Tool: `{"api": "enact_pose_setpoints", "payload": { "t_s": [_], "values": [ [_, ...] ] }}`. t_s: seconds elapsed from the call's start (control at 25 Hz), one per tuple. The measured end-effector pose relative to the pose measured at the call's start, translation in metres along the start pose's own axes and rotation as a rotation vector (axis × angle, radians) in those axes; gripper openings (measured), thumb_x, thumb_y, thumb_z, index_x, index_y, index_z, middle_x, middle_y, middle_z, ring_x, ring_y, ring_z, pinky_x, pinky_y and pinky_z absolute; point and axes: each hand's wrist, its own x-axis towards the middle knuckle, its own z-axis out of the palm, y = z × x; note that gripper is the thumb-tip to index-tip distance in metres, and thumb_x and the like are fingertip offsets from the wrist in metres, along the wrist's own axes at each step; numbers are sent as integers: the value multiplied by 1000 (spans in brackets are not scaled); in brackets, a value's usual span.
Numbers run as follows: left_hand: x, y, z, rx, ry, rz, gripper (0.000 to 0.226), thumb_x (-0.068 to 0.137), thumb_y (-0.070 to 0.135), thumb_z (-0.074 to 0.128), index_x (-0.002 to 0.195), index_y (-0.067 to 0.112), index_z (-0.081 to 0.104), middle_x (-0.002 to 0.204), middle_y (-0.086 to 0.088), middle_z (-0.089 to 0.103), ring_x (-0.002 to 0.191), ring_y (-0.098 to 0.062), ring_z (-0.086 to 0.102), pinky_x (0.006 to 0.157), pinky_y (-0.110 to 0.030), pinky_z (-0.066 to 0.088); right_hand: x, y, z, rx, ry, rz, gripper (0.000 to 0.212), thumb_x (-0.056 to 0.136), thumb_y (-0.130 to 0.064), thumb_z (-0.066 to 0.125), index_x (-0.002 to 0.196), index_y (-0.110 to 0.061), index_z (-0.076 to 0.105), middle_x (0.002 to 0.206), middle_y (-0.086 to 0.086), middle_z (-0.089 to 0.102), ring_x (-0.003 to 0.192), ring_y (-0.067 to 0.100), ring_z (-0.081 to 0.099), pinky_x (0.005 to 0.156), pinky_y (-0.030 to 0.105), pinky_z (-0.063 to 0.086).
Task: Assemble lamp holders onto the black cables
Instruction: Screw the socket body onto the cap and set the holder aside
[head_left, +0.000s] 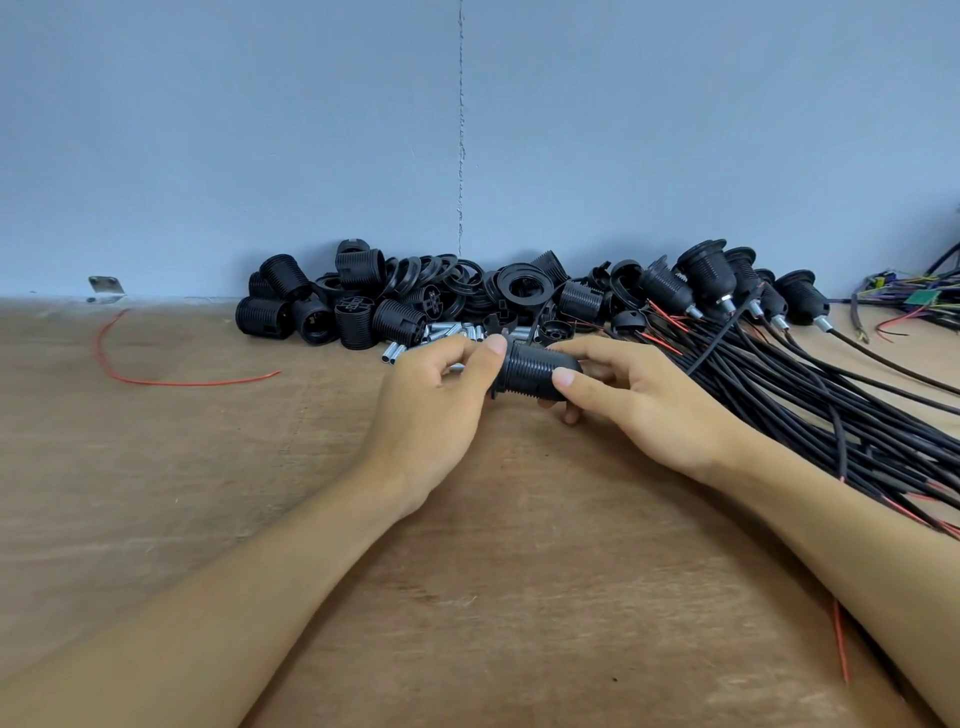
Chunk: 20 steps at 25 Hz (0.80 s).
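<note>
Above the surface (208, 467), left hand (431, 410) and right hand (644, 400) both grip one lamp holder (530, 371), likely mid-assembly; next calls for twisting it tight.

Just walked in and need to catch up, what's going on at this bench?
A person grips a lamp holder with the left hand and right hand over the table. Loose holder parts are piled by the wall. A bundle of cables lies on the right, with finished holders on several ends.
</note>
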Motion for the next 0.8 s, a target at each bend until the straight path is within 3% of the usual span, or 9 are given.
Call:
{"api": "enact_pose_setpoints", "payload": {
  "t_s": [0.12,0.28,0.36,0.48,0.6,0.8],
  "values": [
    [0,3,0,-138,34,-96,12,85,35,66,95,31,72,100,7,76,100,-16,72,98,-49,56,1,-1,0,1,-15,4,23,102,-21,55,123,-19,66,94,2,75,80,14,66,89,31,51],
    [1,1,-1,-176,-48,-131,41,95,5,61,130,27,63,123,13,71,118,-5,65,109,-40,49,2,1,1,-19,-8,6,23,103,-25,54,122,-22,67,96,3,73,81,15,67,95,41,51],
    [0,2,0,-142,-77,-66,51,94,-7,58,132,27,63,122,19,69,118,2,64,107,-25,49,2,2,1,-2,17,8,22,103,-26,54,121,-24,67,94,3,74,80,16,68,95,43,52],
    [-2,4,2,-118,-43,6,51,91,-11,59,119,30,69,112,20,75,110,6,66,90,-6,47,2,3,2,22,56,13,21,104,-26,53,118,-26,68,91,1,75,77,15,68,92,39,53],
    [-2,5,3,-142,31,21,45,91,-9,62,103,33,72,108,22,75,104,3,70,85,-10,51,3,4,2,43,73,19,20,104,-27,53,118,-27,68,92,2,75,76,17,68,94,42,54],
    [-2,5,4,-197,69,-39,37,94,-5,61,102,29,73,108,10,77,101,-6,72,97,-37,56,3,4,2,60,61,15,23,101,-33,54,118,-29,68,93,2,75,77,16,68,97,48,53]
  ]
}}
